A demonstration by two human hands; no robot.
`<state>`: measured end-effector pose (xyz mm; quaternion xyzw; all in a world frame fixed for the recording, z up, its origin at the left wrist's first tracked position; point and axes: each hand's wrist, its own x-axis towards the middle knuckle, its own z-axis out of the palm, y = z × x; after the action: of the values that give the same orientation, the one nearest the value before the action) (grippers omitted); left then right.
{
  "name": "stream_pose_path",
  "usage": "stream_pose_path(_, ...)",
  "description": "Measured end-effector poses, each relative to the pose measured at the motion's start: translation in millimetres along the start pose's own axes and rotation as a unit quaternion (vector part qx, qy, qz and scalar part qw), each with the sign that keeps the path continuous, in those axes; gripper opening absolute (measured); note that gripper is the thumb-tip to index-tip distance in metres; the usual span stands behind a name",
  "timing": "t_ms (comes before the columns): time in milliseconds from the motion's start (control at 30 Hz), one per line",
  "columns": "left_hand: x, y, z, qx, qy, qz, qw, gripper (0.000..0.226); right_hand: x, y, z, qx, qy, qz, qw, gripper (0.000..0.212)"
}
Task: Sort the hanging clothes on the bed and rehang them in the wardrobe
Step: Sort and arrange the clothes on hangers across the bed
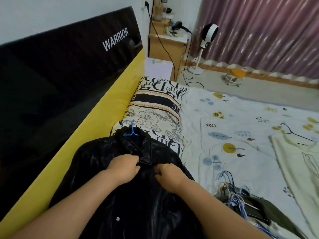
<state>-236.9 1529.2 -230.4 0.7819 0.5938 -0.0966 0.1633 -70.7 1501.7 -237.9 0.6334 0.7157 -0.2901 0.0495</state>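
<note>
**Black jacket on the bed, both hands at its front**

The bed point(241, 118), under a leaf-print sheet, lies open across its far right half. Along its left edge run a yellow rail and a black headboard point(60, 66) lettered "WARRIOR". The black jacket point(107, 169) lies on the bed's near left, collar toward a pillow point(155, 107) printed with large letters. A cream garment point(296, 169) lies at the right edge, a pile of loose hangers point(233, 190) near it. The left hand point(123, 167) pinches the jacket's front below the collar; the right hand point(170, 176), fingers curled, grips the fabric beside it. A blue hanger point(130, 129) hook pokes from the collar.
</note>
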Motion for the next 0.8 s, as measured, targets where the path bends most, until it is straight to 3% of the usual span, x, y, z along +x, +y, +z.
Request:
stream_pose_path(200, -29.1, 61.1, -14.6, -0.024, -0.070, 0.071, 0.995, 0.029, -68.7, 32.9, -18.1, -0.015, 0.033, 0.017, 0.999, 0.026)
stream_pose_path(400, -53.2, 139.7, -11.7, -0.012, -0.075, 0.130, 0.989, 0.030, -135.2, 87.3, -27.9, -0.013, 0.037, 0.054, 0.998, 0.028)
stream_pose_path(633, -81.1, 239.9, 35.4, -0.039, -0.090, 0.166, 0.981, 0.028, -202.8, 180.1, -11.3, -0.036, 0.034, 0.106, 0.993, 0.020)
stream_pose_path(800, -91.1, 300.0, 87.8, -0.050, -0.085, 0.170, 0.980, 0.025, -240.3, 255.2, 17.2, -0.028, 0.033, 0.175, 0.984, 0.028)
